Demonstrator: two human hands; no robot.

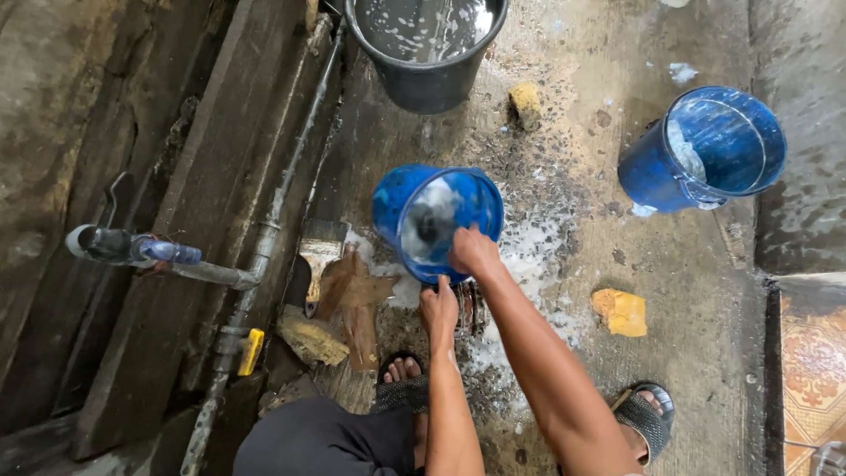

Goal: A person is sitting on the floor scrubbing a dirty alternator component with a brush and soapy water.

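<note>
- On wet concrete, centre: tilted blue pail [438, 220], soapy inside.
- Right hand [472, 251] clenched on its rim at 6 o'clock.
- Left hand [439, 310] grasps its base.
- Second bucket [705, 150] at 2 o'clock.
- Risk: slick suds, pail may slip.

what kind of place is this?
Probably an outdoor or backyard wash area, floor level. Wet, sudsy concrete floor, a tap on a metal pipe by weathered planks, a dark bucket of soapy water, and sponges lying about.
</note>
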